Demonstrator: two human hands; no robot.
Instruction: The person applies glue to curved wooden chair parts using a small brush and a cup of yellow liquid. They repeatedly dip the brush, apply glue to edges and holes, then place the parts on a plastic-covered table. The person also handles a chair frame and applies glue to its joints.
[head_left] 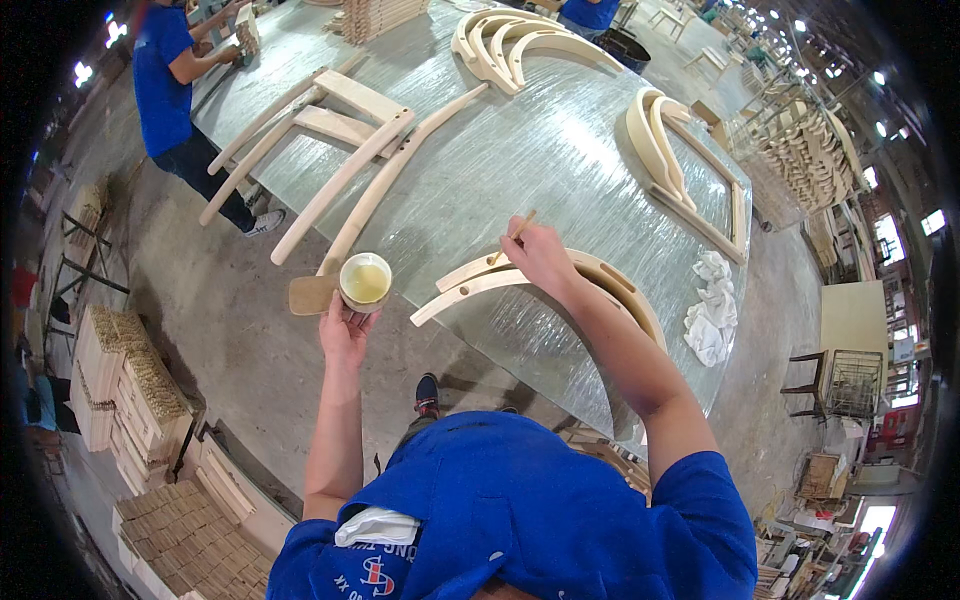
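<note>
My left hand (346,332) is closed around a white cup (350,262) with pale yellow liquid in it, off the near left edge of the table. Beside the cup shows a flat tan piece with rounded corners (313,296); whether my hand touches it I cannot tell. My right hand (542,256) pinches a thin wooden stick (528,222). Its lower end meets the farther of two curved wooden parts (462,274), near a hole. The nearer curved part (455,296) lies alongside, with a dark hole near its end. My right forearm hides some of both.
A wooden chair frame (350,185) leans over the table's left edge. More curved parts (500,45) lie at the far side, with a curved frame (655,150) and white cloth (712,310) rightward. A co-worker (165,80) stands far left. Stacked wood (180,540) is lower left.
</note>
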